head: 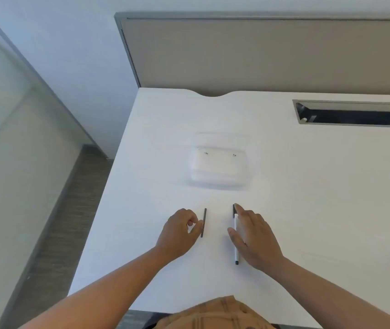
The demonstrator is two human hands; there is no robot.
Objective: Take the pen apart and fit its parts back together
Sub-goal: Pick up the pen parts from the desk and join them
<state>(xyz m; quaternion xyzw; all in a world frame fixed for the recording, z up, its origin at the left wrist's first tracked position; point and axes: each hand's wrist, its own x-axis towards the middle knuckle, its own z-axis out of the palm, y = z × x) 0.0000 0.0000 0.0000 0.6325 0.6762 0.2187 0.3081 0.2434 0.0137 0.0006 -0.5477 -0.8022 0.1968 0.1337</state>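
Pinching dark pen part (204,222), left hand (180,231); right hand (253,238) spread, touching white pen barrel (235,236).

No text, label, brand, number or sign can be read anywhere in the frame. The clear plastic box (219,168) at the middle of the counter (308,186) carries two small dark marks near its far edge, too small and blurred to make out as letters.

A clear plastic box (219,168) sits on the white table (308,186). A cable slot (355,114) lies at the table's far right, before a grey partition (260,53).
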